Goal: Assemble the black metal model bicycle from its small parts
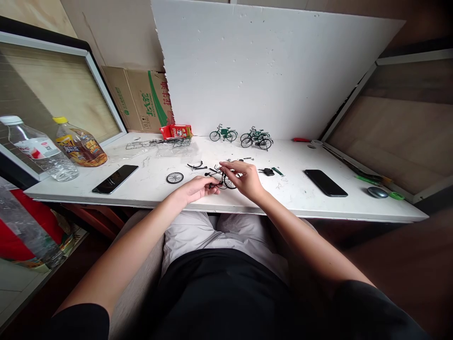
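- Between the two sets of fingertips sits the bike [223, 180], held low, just inside the table [300, 200] edge. The left hand [196, 188] pinches its left end, fingers pressed together.
- The right hand [245, 179] curls over the top, thumb and forefinger closed at the upper frame. Whether they grip the frame itself or a tiny part on it, I can't tell.
- Risk, as I judge it: it's a fingertip-only hold on a thin frame. A twist from either hand could bend it, or pop a small piece over the edge into the lap.
- Just left of the left fingers lies a loose wheel [174, 177]. A careless wrist could send it rolling.
- Just beyond the fingertips, dark parts [197, 165] lie scattered, too small to name.
- Farther back from the fingers stand green bikes [256, 138], well clear.
- Hidden: the right palm covers the bike's right end, and its lower frame blurs into shadow.
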A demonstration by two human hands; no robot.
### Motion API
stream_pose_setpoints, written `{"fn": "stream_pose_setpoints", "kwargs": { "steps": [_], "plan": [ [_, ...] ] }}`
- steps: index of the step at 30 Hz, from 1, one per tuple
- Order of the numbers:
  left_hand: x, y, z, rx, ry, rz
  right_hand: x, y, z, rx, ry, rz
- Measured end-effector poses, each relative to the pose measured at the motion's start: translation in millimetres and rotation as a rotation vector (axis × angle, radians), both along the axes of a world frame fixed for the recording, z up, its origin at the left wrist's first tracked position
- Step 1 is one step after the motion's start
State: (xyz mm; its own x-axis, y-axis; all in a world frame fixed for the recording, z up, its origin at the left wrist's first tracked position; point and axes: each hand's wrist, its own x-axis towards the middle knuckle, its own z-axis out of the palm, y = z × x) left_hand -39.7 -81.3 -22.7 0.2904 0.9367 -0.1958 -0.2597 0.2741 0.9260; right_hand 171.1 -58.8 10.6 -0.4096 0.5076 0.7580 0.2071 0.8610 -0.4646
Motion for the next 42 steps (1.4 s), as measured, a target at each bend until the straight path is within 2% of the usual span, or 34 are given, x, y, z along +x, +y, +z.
{"fn": "stream_pose_setpoints", "kwargs": {
  "steps": [9, 13, 18, 30, 42],
  "plan": [
    [2.1, -6.7, 5.1, -0.033, -0.002, 0.033, 0.9, -1.0, -0.1, 0.018, -0.03, 0.034],
    [2.3, -5.8, 4.8, -0.027, -0.04, 0.02, 1.5, 3.1, -3.2, 0.057, -0.08, 0.002],
    [3.5, -6.4, 4.6, -0.017, -0.071, 0.004, 1.0, 4.6, -4.6, 0.096, -0.103, 0.038],
    [8.0, -10.2, 6.6, -0.006, -0.086, 0.018, -3.4, -1.2, -6.6, 0.001, -0.059, 0.07],
    [6.6, -8.8, 5.4, -0.018, -0.072, 0.008, -4.0, -3.4, -3.9, 0.018, -0.004, 0.052]
  ]
}}
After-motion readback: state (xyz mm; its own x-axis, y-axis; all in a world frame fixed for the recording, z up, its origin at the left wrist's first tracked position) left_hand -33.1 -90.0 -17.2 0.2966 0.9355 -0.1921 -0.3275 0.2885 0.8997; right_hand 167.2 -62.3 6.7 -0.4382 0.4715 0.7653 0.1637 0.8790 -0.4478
